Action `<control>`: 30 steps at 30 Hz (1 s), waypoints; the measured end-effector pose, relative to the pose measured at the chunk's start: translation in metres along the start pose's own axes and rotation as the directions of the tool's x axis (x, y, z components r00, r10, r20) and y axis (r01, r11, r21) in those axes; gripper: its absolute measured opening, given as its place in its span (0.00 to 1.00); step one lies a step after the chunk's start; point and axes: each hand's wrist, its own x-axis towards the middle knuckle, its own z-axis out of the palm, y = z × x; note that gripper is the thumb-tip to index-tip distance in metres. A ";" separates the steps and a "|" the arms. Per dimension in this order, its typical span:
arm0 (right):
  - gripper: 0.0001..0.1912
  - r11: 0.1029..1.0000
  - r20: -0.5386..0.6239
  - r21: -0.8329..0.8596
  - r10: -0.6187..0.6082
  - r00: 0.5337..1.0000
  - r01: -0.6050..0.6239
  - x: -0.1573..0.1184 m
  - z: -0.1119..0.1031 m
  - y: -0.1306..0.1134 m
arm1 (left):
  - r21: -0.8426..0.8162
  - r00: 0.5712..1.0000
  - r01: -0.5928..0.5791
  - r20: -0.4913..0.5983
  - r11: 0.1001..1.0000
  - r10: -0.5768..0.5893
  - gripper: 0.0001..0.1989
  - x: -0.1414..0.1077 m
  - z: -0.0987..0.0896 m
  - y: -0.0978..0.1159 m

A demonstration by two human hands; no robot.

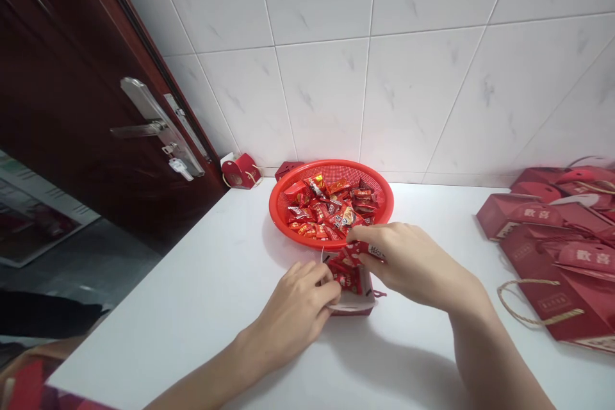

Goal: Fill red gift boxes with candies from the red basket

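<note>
A small red gift box (366,303) stands open on the white table, its pale inside showing and several red-wrapped candies (346,275) in it. My left hand (302,298) is at the box's left side, fingers curled over its edge; the fingertips are partly hidden. Above the box's far right corner, my right hand (408,262) pinches a red-wrapped candy (373,250) between thumb and fingers. Just behind the box sits a round red plastic basket (278,214) holding many wrapped candies (331,205).
Red gift boxes with rope handles (552,269) are piled at the right of the white table (230,250). Against the tiled wall stands another small red box (240,171). A dark wooden door (72,109) with keys is at left; part of a person shows at lower left.
</note>
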 end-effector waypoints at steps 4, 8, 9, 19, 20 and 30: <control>0.08 0.989 0.074 0.140 -0.067 0.995 0.057 0.003 0.000 0.001 | -0.032 0.999 -0.010 -0.046 0.999 0.009 0.11 -0.003 0.005 -0.003; 0.05 0.942 -0.070 0.333 -0.029 0.997 0.051 0.006 -0.002 0.006 | -0.050 0.998 -0.020 -0.060 0.999 0.017 0.11 -0.005 0.007 -0.004; 0.05 0.916 -0.067 0.395 -0.044 0.997 0.067 0.008 -0.002 0.006 | -0.054 0.998 -0.027 -0.066 0.998 0.024 0.11 -0.005 0.008 -0.005; 0.07 0.949 0.251 0.314 -0.118 0.961 0.034 0.023 0.007 0.013 | -0.024 0.998 -0.032 -0.046 0.999 0.031 0.11 -0.010 0.003 -0.006; 0.08 0.955 0.270 0.293 -0.119 0.956 0.037 0.022 0.007 0.014 | -0.033 0.999 -0.033 -0.044 0.999 0.032 0.12 -0.010 0.002 -0.007; 0.13 0.929 0.137 0.366 -0.119 0.983 0.061 0.018 0.007 0.009 | -0.053 0.997 -0.056 -0.063 0.997 0.053 0.12 -0.009 0.005 -0.008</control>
